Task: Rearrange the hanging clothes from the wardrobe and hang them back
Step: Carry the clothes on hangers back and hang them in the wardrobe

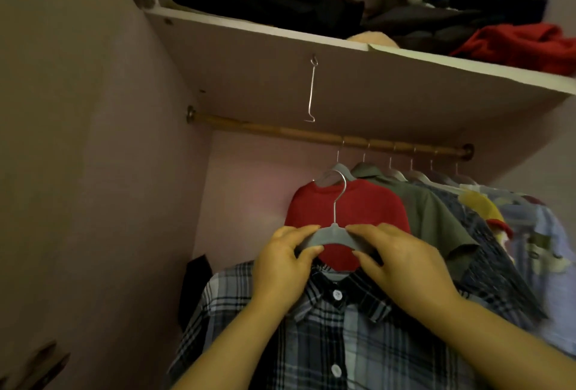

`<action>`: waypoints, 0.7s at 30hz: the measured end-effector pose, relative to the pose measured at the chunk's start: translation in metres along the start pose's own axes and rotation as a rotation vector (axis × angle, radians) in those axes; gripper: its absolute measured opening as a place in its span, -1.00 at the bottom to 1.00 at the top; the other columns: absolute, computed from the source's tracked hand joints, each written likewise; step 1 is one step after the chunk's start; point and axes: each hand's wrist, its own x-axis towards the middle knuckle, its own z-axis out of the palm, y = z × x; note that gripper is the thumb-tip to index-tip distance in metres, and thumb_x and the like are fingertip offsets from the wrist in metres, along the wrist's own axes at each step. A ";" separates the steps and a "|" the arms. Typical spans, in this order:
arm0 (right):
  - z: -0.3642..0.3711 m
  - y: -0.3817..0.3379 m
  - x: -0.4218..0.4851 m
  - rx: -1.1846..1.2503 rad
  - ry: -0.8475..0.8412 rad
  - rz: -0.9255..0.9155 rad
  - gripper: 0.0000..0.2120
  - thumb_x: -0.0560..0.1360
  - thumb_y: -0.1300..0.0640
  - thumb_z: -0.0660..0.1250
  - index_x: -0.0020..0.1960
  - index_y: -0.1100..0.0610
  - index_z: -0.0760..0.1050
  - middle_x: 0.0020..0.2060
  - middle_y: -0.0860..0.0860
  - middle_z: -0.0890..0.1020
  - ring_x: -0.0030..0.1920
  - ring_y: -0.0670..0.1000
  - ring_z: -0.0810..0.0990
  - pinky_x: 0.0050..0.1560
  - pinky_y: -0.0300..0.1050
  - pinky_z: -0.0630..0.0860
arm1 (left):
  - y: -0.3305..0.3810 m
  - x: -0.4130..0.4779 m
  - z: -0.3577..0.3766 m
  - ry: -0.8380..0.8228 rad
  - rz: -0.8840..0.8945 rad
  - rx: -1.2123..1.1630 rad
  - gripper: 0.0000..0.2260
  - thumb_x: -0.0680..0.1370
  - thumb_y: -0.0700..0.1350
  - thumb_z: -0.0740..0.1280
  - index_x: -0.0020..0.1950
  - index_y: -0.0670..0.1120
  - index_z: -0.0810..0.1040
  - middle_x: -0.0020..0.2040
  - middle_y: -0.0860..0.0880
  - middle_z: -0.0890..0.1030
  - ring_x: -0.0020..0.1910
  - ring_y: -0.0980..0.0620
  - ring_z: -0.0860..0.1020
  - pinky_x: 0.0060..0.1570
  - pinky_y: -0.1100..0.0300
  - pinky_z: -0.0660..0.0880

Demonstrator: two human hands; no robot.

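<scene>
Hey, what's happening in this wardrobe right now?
A person holds a grey hanger carrying a plaid shirt, left hand and right hand gripping its shoulders. Its hook is below the wooden rail, not yet hung. A red top, an olive shirt and more garments already hang at the rail's right; its left stretch is bare.

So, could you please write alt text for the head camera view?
Two hands, left hand and right hand, hold a grey hanger carrying a plaid shirt below a wooden rail. A red shirt and other clothes hang at the rail's right end.
</scene>
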 end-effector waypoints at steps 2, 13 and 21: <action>0.018 0.009 0.032 -0.036 0.022 -0.007 -0.60 0.55 -0.10 0.19 0.38 -0.14 0.33 0.09 -0.12 0.54 0.01 -0.06 0.56 -0.19 -0.21 0.47 | -0.020 0.031 0.010 -0.002 0.025 0.025 -0.71 0.51 -0.07 0.37 0.23 0.06 0.55 0.00 0.19 0.48 -0.01 0.19 0.49 0.05 0.31 0.44; 0.081 0.054 0.173 -0.261 0.095 0.039 -0.76 0.62 0.06 0.10 0.21 0.00 0.47 -0.06 0.00 0.50 -0.12 0.07 0.55 -0.30 -0.11 0.46 | -0.101 0.137 0.037 -0.113 0.086 0.152 -0.57 0.56 -0.15 0.29 0.42 0.03 0.34 0.32 -0.01 0.44 0.26 0.02 0.42 0.24 0.22 0.35; 0.100 0.069 0.258 -0.309 0.148 0.105 -0.86 0.52 0.31 0.24 0.00 0.13 0.50 -0.10 0.06 0.39 -0.29 0.12 0.44 -0.45 -0.14 0.26 | -0.141 0.156 0.043 -0.146 0.073 0.381 -0.61 0.56 -0.03 0.28 0.38 0.04 0.37 0.34 0.06 0.38 0.30 0.09 0.37 0.24 0.33 0.25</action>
